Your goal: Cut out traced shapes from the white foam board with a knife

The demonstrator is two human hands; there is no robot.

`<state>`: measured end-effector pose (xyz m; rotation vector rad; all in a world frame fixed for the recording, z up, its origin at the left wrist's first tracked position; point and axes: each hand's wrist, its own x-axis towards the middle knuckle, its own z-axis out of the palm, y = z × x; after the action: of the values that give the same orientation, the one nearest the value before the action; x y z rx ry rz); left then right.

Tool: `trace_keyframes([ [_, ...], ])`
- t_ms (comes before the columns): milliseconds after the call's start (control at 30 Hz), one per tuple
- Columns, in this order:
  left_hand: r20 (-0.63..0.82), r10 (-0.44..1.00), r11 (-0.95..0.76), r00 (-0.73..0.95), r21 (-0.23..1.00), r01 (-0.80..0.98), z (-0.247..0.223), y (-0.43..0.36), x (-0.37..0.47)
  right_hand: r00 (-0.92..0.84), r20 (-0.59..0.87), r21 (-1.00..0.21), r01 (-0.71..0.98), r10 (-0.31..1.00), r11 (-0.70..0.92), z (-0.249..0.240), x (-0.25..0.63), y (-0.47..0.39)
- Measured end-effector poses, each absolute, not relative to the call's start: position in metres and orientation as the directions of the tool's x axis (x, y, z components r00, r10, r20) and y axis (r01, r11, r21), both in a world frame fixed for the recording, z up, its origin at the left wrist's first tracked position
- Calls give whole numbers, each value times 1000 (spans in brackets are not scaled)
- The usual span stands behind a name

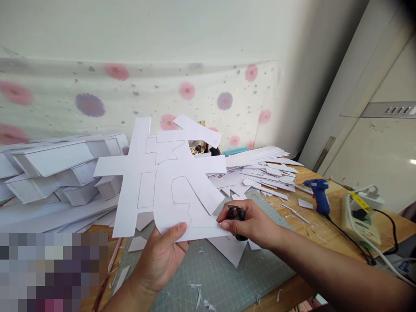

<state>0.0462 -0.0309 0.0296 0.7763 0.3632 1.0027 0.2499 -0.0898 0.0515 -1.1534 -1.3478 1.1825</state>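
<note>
A large white board, cut in the shape of a character with pencil outlines on it, is held up above the green cutting mat. My left hand grips its lower edge, thumb on the front face. In my right hand is a black-handled cutter, its fingers closed around it beside the board's lower right corner. The fingertips of that hand are at the board's edge. A curved slit runs down the board toward them. White offcuts lie on the mat beneath.
White box-like letter pieces are stacked at the left. Many white strips lie at the back right. On the wooden table at the right are a blue glue gun and a power strip with cables. A flowered sheet covers the wall.
</note>
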Motion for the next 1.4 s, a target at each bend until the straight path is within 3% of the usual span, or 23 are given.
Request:
trace_keyframes([
  [167, 63, 847, 338, 527, 702, -627, 31, -30, 47, -123, 83, -987, 125, 989, 99, 48, 257, -92],
  [233, 60, 827, 371, 559, 689, -623, 32, -29, 44, -92, 149, -965, 204, 985, 165, 48, 260, -94],
  [300, 60, 790, 416, 610, 677, -607, 32, -27, 41, -52, 309, -873, 380, 950, 305, 48, 261, -95],
  [367, 60, 742, 466, 667, 669, -579, 32, -26, 37, -80, 496, -704, 546, 865, 454, 50, 261, -97],
  [433, 66, 702, 506, 709, 654, -562, 32, -25, 35, -150, 614, -563, 606, 775, 563, 52, 259, -98],
  [533, 89, 673, 545, 734, 611, -574, 33, -25, 35, -230, 666, -471, 608, 710, 639, 54, 254, -101],
  [967, 182, 596, 594, 782, 556, -582, 32, -27, 36, -300, 635, -465, 587, 712, 662, 49, 238, -96],
  [1267, 73, 620, 577, 781, 631, -518, 34, -33, 36, -300, 605, -452, 633, 738, 628, 45, 236, -92],
  [1400, 40, 704, 523, 710, 647, -555, 37, -31, 33, -268, 662, -452, 602, 700, 658, 42, 241, -90],
])
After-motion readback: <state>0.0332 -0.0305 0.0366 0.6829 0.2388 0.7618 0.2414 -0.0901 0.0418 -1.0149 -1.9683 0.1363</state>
